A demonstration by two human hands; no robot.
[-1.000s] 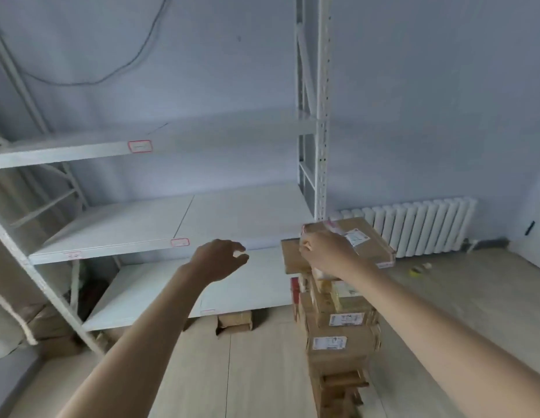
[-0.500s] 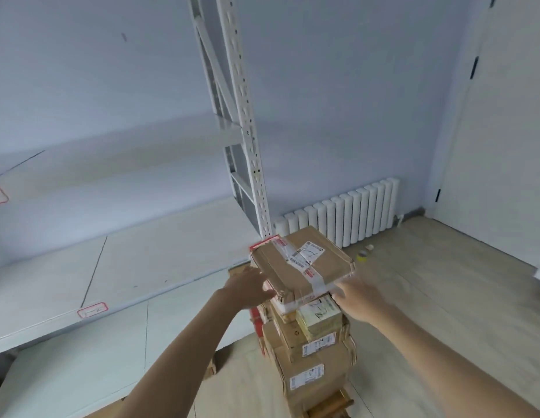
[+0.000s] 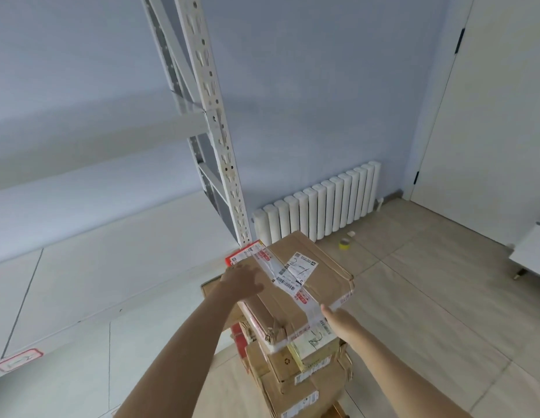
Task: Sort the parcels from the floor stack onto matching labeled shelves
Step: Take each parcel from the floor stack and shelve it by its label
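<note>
- The top parcel (image 3: 295,285), a flat brown box crossed with clear tape and bearing a white label with handwriting on it, sits on top of the floor stack (image 3: 295,372) just to the right of the shelf post (image 3: 214,140).
- The left hand (image 3: 243,282) lies flat on the parcel's left edge with fingers spread; nothing is pinched, so it is a wide, pressing contact.
- The right hand (image 3: 342,322) touches the near right edge at the tape strip with fingers fairly straight. Whether any fingers hook under the box cannot be told from here.
- Judged risk: with two flat palms squeezing from opposite sides, the box can slide out downward if the squeeze is weak, most likely where the right hand meets glossy tape.
- The stack below is narrow and uneven, with smaller boxes jutting at odd angles. Dragging the top parcel sideways instead of lifting it straight up could pull the next box along and topple the column.
- The near corner of the parcel looks crushed and torn; a grip there may give way.
- The shelf post stands just beyond the far left corner, so a swing to the left could clip it.
- The shelf tag (image 3: 20,360) at the near left is too blurred to read, so misplacing the parcel is possible.
</note>
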